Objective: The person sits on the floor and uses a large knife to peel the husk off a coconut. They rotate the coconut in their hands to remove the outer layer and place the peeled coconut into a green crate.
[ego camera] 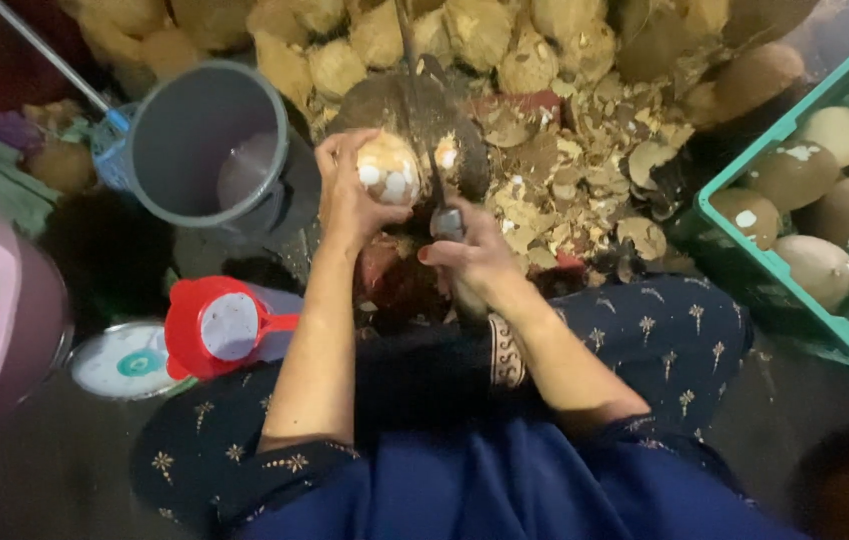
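Coconut held against a long blade

Left hand (350, 195) grasps the part-peeled coconut (388, 168); right hand (470, 255) clenches the knife (425, 120) handle, its tip cut off at the top edge

A coconut-peeling workplace: husk heap (565, 160), crate of coconuts (745, 235).

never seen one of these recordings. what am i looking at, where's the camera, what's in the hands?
There is no machine: a person works with bare hands, and one camera on their head looks down at the lap. The left hand holds a partly peeled coconut against a dark block. The right hand has its grip on the handle of a long knife, with the blade beside the coconut. Around them are husk scraps, a pile of unpeeled coconuts, a grey bucket, a red scoop, and a green crate of peeled coconuts.
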